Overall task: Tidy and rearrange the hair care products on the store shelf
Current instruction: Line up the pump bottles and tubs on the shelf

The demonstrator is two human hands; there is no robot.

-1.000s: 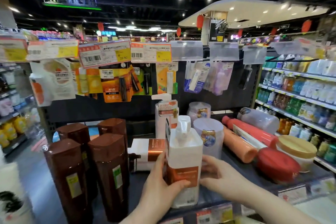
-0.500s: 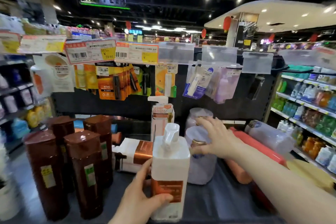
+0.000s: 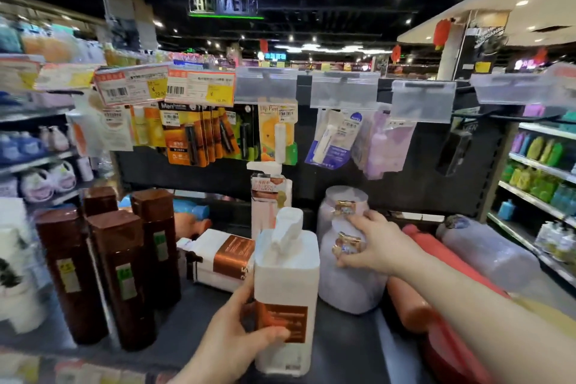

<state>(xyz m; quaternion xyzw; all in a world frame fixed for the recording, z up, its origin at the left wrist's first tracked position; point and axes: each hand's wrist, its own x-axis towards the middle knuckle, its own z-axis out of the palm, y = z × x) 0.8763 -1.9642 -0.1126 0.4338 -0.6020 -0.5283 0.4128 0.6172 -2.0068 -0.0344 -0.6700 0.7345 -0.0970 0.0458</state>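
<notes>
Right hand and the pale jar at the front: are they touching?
Touching. The head view shows the right hand on the upper part of the front pale jar, its fingers against the jar's shoulder with no gap visible.

1 head camera looks forward, close over the shelf.

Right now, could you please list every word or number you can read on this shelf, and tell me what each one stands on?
"Men": orange hanging pack.
"Lip Pure": lip balm card.
"29.9": yellow price tag.
"Nivea": blue hanging pack.
Too blurred to read: white pump bottle label, pale jar stickers, brown bottles stickers, overhead sign, which is seen backwards.
</notes>
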